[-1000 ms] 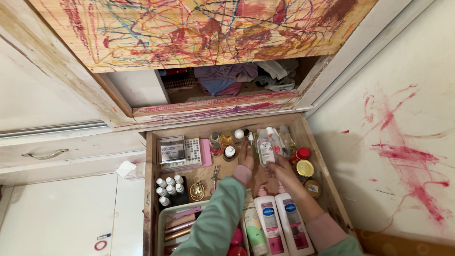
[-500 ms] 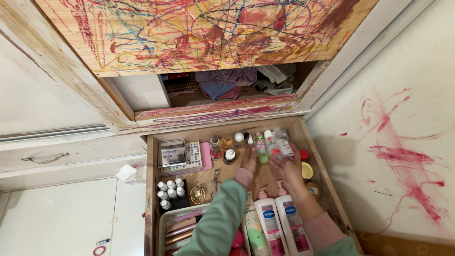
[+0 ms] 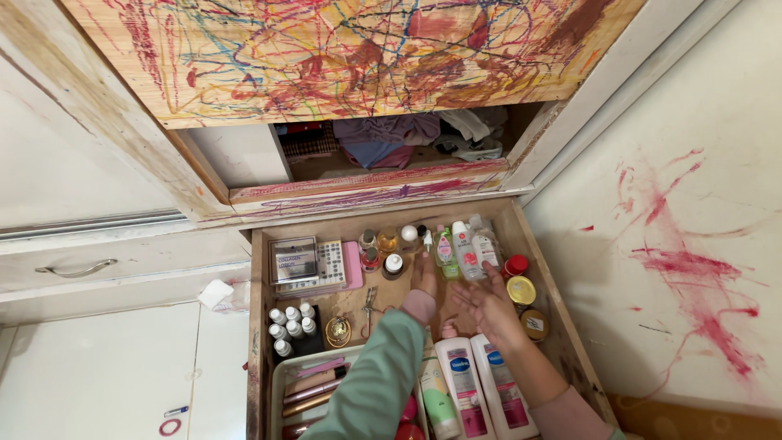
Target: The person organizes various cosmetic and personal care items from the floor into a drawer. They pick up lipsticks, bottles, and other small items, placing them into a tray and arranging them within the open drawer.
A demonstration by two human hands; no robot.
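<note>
Nothing is gripped by either hand. The left hand (image 3: pixel 423 275) is stretched flat, fingertips just short of a green bottle (image 3: pixel 444 248) standing at the far side of the wooden drawer (image 3: pixel 259 326). The right hand (image 3: pixel 487 303) is spread open, just near of a white bottle (image 3: pixel 466 251). Two pump bottles (image 3: pixel 481 383) lie nearer, and a yellow-lidded jar (image 3: pixel 521 289) stands to the right.

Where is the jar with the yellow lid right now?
In the head view, the yellow-lidded jar sits at the open drawer's right side, between a red-capped jar and the right hand.
</note>
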